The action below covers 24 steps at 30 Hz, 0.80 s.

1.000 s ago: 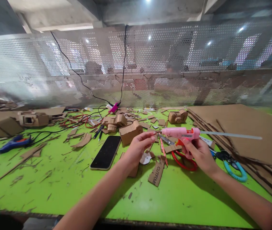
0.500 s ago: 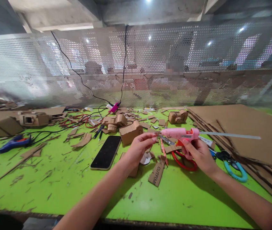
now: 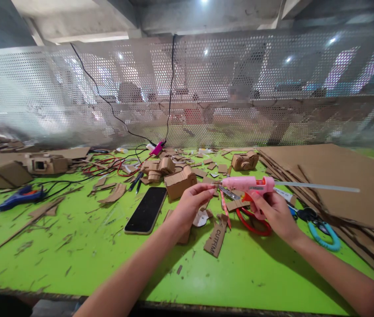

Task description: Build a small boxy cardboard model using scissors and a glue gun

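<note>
Sitting in right hand (image 3: 277, 215), pink glue gun (image 3: 241, 183), nozzle (image 3: 219, 182) leftward.

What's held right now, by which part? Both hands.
Right hand: pink glue gun, gripped by its handle. Left hand: fingers pinched together by the gun's nozzle; whether they hold something small can't be told.

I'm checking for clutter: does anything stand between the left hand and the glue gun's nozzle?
Nothing visible does: the left hand is close beside the nozzle of the pink glue gun. Anything tiny at the fingertips is unclear.
</note>
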### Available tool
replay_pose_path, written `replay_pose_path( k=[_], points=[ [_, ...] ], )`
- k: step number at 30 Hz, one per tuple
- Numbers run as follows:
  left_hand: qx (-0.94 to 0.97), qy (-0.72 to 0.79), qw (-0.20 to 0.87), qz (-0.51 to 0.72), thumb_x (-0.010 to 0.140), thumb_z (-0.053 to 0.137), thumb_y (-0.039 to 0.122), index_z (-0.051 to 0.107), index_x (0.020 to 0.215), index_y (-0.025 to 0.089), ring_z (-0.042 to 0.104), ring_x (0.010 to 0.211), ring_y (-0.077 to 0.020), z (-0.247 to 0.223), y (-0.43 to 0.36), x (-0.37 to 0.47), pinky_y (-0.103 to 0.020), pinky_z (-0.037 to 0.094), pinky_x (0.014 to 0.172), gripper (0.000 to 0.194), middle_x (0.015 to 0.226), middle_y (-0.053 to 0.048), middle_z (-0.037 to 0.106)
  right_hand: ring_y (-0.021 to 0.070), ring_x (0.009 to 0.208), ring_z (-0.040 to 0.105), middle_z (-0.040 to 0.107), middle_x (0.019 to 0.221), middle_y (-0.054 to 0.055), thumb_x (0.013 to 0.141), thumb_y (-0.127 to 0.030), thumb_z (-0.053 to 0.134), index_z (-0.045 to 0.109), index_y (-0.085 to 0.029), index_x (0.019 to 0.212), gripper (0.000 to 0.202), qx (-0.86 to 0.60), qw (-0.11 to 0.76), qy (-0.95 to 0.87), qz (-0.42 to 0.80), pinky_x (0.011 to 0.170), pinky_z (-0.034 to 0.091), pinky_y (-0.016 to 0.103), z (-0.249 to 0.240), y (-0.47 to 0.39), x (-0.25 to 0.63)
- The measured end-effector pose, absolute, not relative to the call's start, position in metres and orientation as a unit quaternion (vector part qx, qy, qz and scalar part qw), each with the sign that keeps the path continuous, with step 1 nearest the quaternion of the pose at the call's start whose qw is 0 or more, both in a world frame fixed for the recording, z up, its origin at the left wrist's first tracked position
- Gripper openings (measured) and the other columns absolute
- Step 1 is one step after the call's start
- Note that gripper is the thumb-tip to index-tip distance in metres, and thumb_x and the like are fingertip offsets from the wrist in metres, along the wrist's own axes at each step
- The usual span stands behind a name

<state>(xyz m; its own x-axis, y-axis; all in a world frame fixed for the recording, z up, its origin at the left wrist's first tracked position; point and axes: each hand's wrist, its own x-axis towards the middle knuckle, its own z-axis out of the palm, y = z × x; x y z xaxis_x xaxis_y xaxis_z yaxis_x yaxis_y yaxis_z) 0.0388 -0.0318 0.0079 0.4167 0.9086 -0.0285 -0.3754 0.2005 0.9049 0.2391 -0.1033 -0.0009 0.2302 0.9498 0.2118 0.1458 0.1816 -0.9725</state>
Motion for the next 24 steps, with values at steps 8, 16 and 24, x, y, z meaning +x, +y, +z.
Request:
replay_pose_path(
  k=[8,16,24],
  points=[
    [0.468,0.308,0.690,0.458,0.061,0.079,0.026,0.069,0.078,0.015,0.056,0.073,-0.0110,0.0033,-0.0301,0.0400,-0.023,0.041,0.070,0.022,0.084,-0.003,0.067,0.0065,0.043,0.036,0.043,0.053,-0.005,0.069,-0.064,0.068,0.051,-0.018,0.075,0.050,-0.533,0.577,-0.505,0.358,0.037,0.026,0.018,0.0000,-0.1034,0.2369],
    [0.483,0.314,0.678,0.457,0.061,0.080,0.035,0.068,0.074,0.015,0.053,0.068,-0.0099,0.0007,-0.0283,0.0396,-0.021,0.040,0.064,0.027,0.075,-0.001,0.062,0.0066,0.044,0.037,0.046,0.055,-0.004,0.073,-0.061,0.067,0.051,-0.018,0.073,0.046,-0.525,0.573,-0.514,0.364,0.038,0.027,0.018,-0.0043,-0.1026,0.2394],
    [0.482,0.311,0.679,0.458,0.063,0.078,0.033,0.069,0.073,0.015,0.051,0.067,-0.0092,0.0022,-0.0293,0.0390,-0.021,0.039,0.064,0.023,0.072,0.000,0.062,0.0069,0.045,0.038,0.047,0.056,-0.003,0.072,-0.061,0.067,0.053,-0.018,0.074,0.046,-0.527,0.573,-0.512,0.364,0.038,0.027,0.018,-0.0031,-0.1032,0.2391]
  ],
)
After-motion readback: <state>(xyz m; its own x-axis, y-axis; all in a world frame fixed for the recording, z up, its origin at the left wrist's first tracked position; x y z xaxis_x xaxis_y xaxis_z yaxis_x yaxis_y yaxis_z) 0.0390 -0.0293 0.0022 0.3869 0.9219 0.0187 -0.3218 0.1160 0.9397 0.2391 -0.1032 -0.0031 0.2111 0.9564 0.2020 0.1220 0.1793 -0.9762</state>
